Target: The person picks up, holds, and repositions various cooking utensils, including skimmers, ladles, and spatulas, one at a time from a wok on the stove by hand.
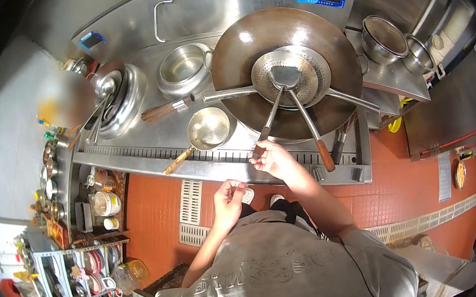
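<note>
My right hand (pixel 277 160) is at the stove's front edge, its fingers closed round the lower end of a wooden-handled wok utensil (pixel 272 115). That utensil's head overlaps a wok spatula (pixel 287 76), so which tool it belongs to is hard to tell. A second wooden handle (pixel 322 152) runs to the right. Both rest in perforated strainers (pixel 261 70) lying over a large wok (pixel 238 43). In front of my body, my left hand (pixel 228 203) is curled shut with nothing visible in it. Nearest to it is a small metal saucepan (pixel 208 128) with a worn handle.
A bamboo brush (pixel 166 109) and a lidless metal pot (pixel 183 67) stand left of the wok. Farther left, ladles (pixel 105 88) lie over another burner. Metal bowls (pixel 384 39) sit on the right shelf. A drain grate (pixel 191 203) crosses the red floor.
</note>
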`<state>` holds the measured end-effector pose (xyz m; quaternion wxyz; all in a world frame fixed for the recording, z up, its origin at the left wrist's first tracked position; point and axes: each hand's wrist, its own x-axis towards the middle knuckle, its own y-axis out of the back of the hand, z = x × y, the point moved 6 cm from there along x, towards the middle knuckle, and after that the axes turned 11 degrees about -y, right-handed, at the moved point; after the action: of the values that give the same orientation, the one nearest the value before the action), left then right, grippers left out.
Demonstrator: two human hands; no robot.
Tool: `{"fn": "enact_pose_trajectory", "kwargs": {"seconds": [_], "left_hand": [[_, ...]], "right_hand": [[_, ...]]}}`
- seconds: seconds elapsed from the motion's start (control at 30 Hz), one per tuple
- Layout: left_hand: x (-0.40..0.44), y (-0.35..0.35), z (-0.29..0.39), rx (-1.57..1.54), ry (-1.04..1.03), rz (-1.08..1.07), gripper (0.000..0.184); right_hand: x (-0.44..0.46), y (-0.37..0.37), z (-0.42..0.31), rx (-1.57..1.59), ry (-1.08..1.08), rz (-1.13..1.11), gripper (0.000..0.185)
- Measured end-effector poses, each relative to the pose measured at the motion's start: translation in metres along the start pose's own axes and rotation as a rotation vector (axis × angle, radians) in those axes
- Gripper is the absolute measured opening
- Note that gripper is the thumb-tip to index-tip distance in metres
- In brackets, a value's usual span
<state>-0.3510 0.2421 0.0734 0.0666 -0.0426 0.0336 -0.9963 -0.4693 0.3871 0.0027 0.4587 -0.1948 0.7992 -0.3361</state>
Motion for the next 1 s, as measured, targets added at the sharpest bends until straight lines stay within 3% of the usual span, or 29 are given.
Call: {"fn": "enact_pose_trajectory", "kwargs": {"seconds": [0.17, 0.43, 1.0], "left_hand": [[-0.017, -0.007, -0.004, -0.095, 0.071, 0.071, 0.01], [-0.025, -0.017, 0.005, 0.049, 0.006, 0.088, 0.01], [-0.037, 0.019, -0.01, 0.018, 0.105, 0.093, 0.006]], "right_hand": [[-0.022, 0.004, -0.011, -0.009, 0.012, 0.081, 0.014], [-0.047, 0.023, -0.026, 0.042, 0.024, 0.246, 0.021], [-0.055, 0.019, -0.022, 0.03, 0.147, 0.255, 0.01]]}}
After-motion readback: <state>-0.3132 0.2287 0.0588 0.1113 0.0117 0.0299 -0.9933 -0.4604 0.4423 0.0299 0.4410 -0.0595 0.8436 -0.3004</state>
